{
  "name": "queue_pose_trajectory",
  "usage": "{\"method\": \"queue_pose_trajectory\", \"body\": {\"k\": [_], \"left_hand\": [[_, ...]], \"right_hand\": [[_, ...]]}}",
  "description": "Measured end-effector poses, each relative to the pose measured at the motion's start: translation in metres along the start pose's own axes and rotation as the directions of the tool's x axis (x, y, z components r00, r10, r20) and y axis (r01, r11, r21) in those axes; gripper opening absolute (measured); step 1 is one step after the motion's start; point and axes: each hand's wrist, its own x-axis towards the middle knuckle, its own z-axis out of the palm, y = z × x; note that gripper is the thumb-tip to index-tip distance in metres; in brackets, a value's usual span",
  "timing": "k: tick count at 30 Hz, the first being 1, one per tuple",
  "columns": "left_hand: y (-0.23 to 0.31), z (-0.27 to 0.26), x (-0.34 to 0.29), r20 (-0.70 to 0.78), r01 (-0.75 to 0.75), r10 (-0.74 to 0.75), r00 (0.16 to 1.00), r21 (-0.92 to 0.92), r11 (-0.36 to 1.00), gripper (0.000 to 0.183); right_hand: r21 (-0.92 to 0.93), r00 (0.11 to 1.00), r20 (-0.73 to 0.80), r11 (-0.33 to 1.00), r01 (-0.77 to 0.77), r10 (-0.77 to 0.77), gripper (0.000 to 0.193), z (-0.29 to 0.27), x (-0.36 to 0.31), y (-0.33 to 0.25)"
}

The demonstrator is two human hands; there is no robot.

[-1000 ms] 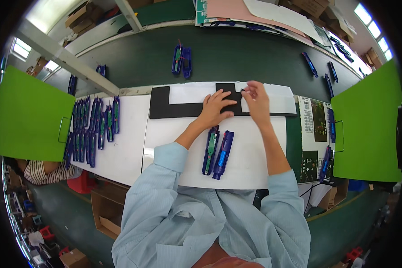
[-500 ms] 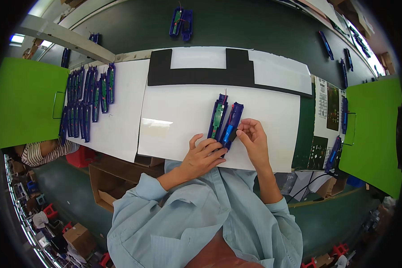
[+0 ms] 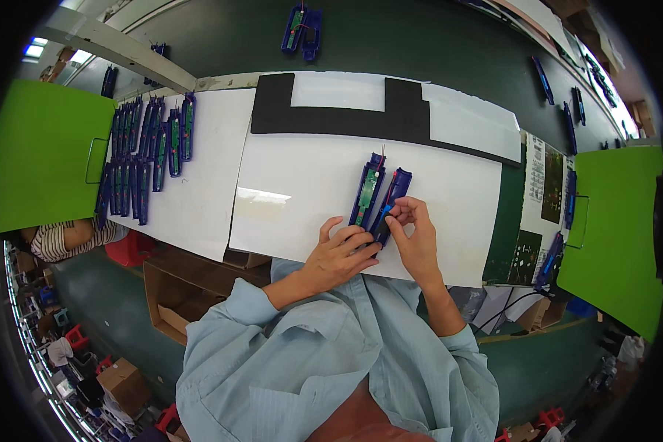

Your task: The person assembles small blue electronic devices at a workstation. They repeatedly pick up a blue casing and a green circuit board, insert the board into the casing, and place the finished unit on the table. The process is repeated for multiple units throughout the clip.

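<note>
Two halves of a long blue plastic casing lie side by side on the white work mat, tilted slightly. The left casing half (image 3: 362, 210) carries a narrow green circuit board (image 3: 367, 190), with thin wires at its top. A red wire runs down the right casing half (image 3: 400, 181) to a bright blue part. My left hand (image 3: 337, 258) has its bent fingers over the lower ends of both halves, holding them. My right hand (image 3: 418, 239) pinches at the blue part; the small dark piece at its fingertips is mostly hidden now.
A black angular frame (image 3: 331, 120) lies along the mat's far edge. Several filled casings (image 3: 155, 140) stand in rows on the left. Green panels (image 3: 48, 158) flank both sides. Another opened casing (image 3: 302, 31) lies on the dark bench beyond. A person in a striped top (image 3: 51, 241) is at far left.
My right fingertips have moved in against the blue part in the right half, taking the small black piece with them. My left hand keeps its hold. The view has shifted slightly.
</note>
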Motion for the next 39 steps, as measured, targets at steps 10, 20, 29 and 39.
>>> {"method": "queue_pose_trajectory", "body": {"k": [10,20,29,39], "left_hand": [[0.001,-0.001,-0.001,-0.013,-0.003,0.003,1.0,-0.012,1.0,0.037],[-0.009,-0.021,0.04,-0.116,0.074,-0.074,0.99,-0.007,0.997,0.034],[-0.048,-0.012,0.1,-0.089,0.096,-0.088,0.992,0.09,0.991,0.028],[-0.049,-0.011,0.094,-0.117,0.045,-0.034,0.993,0.093,0.995,0.012]], "right_hand": [[-0.44,0.972,-0.064,0.88,0.177,-0.228,0.037,-0.006,0.012,-0.029],[-0.476,0.956,-0.03,0.845,0.244,-0.293,0.018,0.007,0.045,-0.002],[-0.379,0.973,-0.031,0.904,0.199,-0.227,0.014,0.011,0.035,-0.008],[-0.158,0.984,-0.046,0.974,0.162,-0.171,0.016,0.01,0.027,-0.015]]}}
